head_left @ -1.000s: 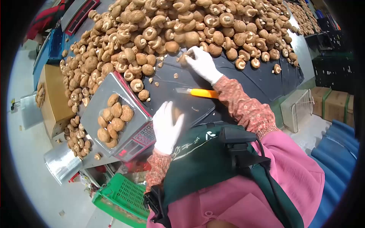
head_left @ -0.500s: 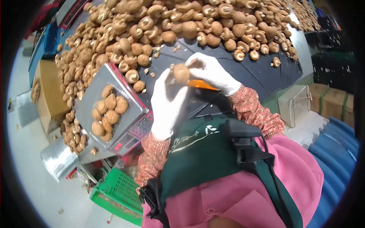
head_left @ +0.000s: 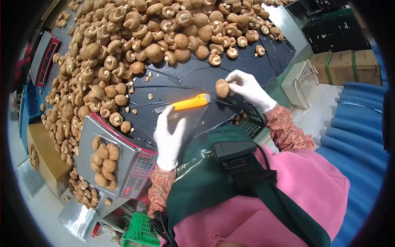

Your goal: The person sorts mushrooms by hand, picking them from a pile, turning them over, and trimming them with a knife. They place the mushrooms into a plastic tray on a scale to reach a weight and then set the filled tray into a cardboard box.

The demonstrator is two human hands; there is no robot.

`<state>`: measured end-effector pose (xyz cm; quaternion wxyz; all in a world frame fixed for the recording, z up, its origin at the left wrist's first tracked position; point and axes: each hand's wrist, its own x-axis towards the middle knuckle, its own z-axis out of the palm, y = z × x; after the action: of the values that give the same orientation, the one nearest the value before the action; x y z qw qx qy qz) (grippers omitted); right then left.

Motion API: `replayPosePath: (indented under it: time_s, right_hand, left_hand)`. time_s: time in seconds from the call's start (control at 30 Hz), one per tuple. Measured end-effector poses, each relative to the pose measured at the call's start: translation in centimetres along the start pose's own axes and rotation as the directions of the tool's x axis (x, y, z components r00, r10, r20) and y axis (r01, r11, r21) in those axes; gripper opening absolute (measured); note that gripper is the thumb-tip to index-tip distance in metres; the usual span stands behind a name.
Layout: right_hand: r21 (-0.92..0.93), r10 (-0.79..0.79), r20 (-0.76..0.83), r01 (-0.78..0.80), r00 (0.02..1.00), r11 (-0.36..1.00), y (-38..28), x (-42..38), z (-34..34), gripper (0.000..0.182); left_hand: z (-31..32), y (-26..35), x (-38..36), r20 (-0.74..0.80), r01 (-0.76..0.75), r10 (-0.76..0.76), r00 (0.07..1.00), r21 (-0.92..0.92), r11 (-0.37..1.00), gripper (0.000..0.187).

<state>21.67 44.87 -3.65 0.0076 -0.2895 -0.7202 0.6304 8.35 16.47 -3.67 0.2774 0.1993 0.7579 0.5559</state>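
My right hand [head_left: 249, 89], in a white glove, pinches a brown mushroom [head_left: 222, 88] between thumb and fingers, its cap facing left. My left hand [head_left: 168, 142], gloved too, is empty, with thumb and forefinger spread apart. Its forefinger tip is right by the blade end of an orange utility knife [head_left: 190, 103] lying on the black table cover [head_left: 164, 90]. To the left, a scale [head_left: 133, 168] carries a clear tray with several mushrooms [head_left: 105, 159], caps up.
A large heap of mushrooms [head_left: 123, 53] spreads over the far and left table. Small stem scraps [head_left: 150, 96] lie before it. Below the table edge is a dark green crate [head_left: 252, 121]; a white basket [head_left: 297, 84] and cartons [head_left: 343, 66] stand right. A metal bucket [head_left: 78, 220] is lower left.
My left hand has come off the mushroom and dropped back, opening. The right hand keeps the mushroom, away from the left. The orange knife is now uncovered, and the view has shifted.
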Motion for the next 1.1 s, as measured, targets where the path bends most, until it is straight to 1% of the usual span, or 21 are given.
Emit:
replayPosePath:
  time_s: [0.03, 0.1, 0.13, 0.17, 0.2, 0.3, 0.33, 0.37, 0.43, 0.47, 0.5, 0.57, 0.6, 0.63, 0.7, 0.77, 0.83, 0.87, 0.97, 1.0, 1.1]
  right_hand:
    - [-0.028, -0.041, -0.031, 0.040, 0.999, 0.999, 0.5, 0.9, 0.8, 0.024]
    - [-0.024, 0.065, -0.121, -0.068, 0.991, 0.997, 1.2, 3.1, 3.2, 0.023]
    - [0.041, 0.066, -0.104, -0.062, 0.992, 0.997, 1.4, 4.0, 4.3, 0.023]
    - [0.105, 0.066, -0.087, -0.057, 0.994, 0.993, 1.5, 4.9, 5.3, 0.024]
    - [0.301, 0.004, -0.090, 0.023, 0.996, 0.953, 1.5, 5.8, 6.5, 0.024]
    - [0.373, -0.046, -0.146, 0.098, 0.988, 0.923, 0.4, 6.7, 7.0, 0.027]
    - [0.212, -0.098, -0.188, 0.138, 0.977, 0.967, 0.8, 7.1, 6.2, 0.026]
    - [-0.166, -0.296, -0.303, 0.256, 0.906, 0.952, 2.5, 8.4, 5.5, 0.023]
    - [-0.340, -0.321, -0.368, 0.195, 0.872, 0.920, 1.8, 8.1, 3.6, 0.020]
    - [-0.353, -0.356, -0.416, 0.212, 0.837, 0.911, 1.8, 8.1, 2.7, 0.017]
    - [-0.460, -0.452, -0.456, 0.231, 0.767, 0.857, 3.8, 8.9, 1.3, 0.018]
    - [-0.443, -0.396, -0.549, 0.146, 0.736, 0.885, 3.3, 8.2, -0.8, 0.015]
    - [-0.420, -0.410, -0.604, 0.164, 0.683, 0.892, 4.7, 8.6, -2.0, 0.014]
    - [-0.458, -0.402, -0.619, 0.106, 0.675, 0.883, 4.6, 8.0, -3.0, 0.015]
    - [-0.383, -0.311, -0.674, 0.042, 0.670, 0.923, 5.2, 8.1, -3.9, 0.016]
    - [-0.432, -0.351, -0.642, 0.056, 0.682, 0.900, 5.0, 7.0, -4.0, 0.017]
    - [-0.447, -0.378, -0.630, 0.081, 0.678, 0.891, 5.2, 6.7, -3.6, 0.017]
    - [-0.414, -0.337, -0.629, 0.066, 0.700, 0.908, 5.3, 6.7, -3.4, 0.017]
    - [-0.402, -0.332, -0.616, 0.078, 0.714, 0.912, 6.1, 7.3, -3.1, 0.017]
    - [-0.406, -0.328, -0.612, 0.070, 0.720, 0.911, 5.6, 7.6, -2.6, 0.016]
    - [-0.480, -0.346, -0.515, 0.071, 0.784, 0.875, 3.2, 8.7, -0.6, 0.016]
  left_hand:
    - [-0.1, 0.0, -0.1, 0.011, -0.003, 0.003, 1.000, 0.019, 1.000, 0.047]
    - [-0.1, -0.2, -0.3, 0.031, -0.009, 0.007, 0.999, 0.053, 0.999, 0.046]
    - [-0.2, -0.5, -0.4, 0.025, -0.026, 0.024, 0.999, 0.092, 0.995, 0.045]
    - [-0.4, -0.4, -0.5, 0.018, -0.018, 0.017, 1.000, 0.085, 0.996, 0.045]
    - [-0.5, -0.3, -0.7, 0.011, -0.009, 0.008, 1.000, 0.076, 0.997, 0.044]
    - [-1.0, 0.2, -1.4, -0.023, 0.072, -0.071, 0.997, 0.030, 0.997, 0.042]
    - [-1.1, 0.3, -1.6, -0.036, 0.107, -0.106, 0.994, 0.009, 0.994, 0.041]
    - [-1.1, 0.2, -1.7, -0.052, 0.111, -0.111, 0.992, 0.004, 0.994, 0.041]
    - [-0.9, -0.2, -1.8, -0.080, 0.121, -0.121, 0.989, -0.010, 0.993, 0.041]
    - [-0.9, -0.4, -1.8, -0.072, 0.117, -0.116, 0.991, -0.001, 0.993, 0.040]
    - [-0.8, -0.5, -1.8, -0.063, 0.112, -0.111, 0.992, 0.008, 0.994, 0.040]
    - [-0.6, -0.7, -1.8, -0.040, 0.102, -0.101, 0.994, 0.012, 0.995, 0.039]
    - [-0.6, -0.8, -1.7, -0.026, 0.097, -0.097, 0.995, 0.010, 0.995, 0.039]
    - [-0.6, -0.8, -1.7, -0.013, 0.094, -0.093, 0.996, 0.012, 0.996, 0.038]
    - [-0.4, -1.3, -1.7, -0.013, 0.082, -0.081, 0.997, 0.029, 0.996, 0.038]
    - [-0.3, -1.6, -1.6, -0.005, 0.049, -0.049, 0.999, 0.083, 0.995, 0.038]
    - [-0.3, -1.3, -1.6, 0.013, 0.085, -0.086, 0.996, 0.086, 0.993, 0.038]
    - [-0.2, -1.2, -1.6, 0.020, 0.102, -0.104, 0.994, 0.088, 0.991, 0.038]
    - [-0.2, -1.8, -1.7, 0.027, 0.069, -0.072, 0.997, 0.103, 0.992, 0.039]
    - [-0.2, -1.5, -1.8, 0.042, 0.104, -0.107, 0.993, 0.064, 0.993, 0.039]
    - [-0.1, -1.4, -1.8, 0.048, 0.124, -0.128, 0.991, 0.080, 0.989, 0.039]
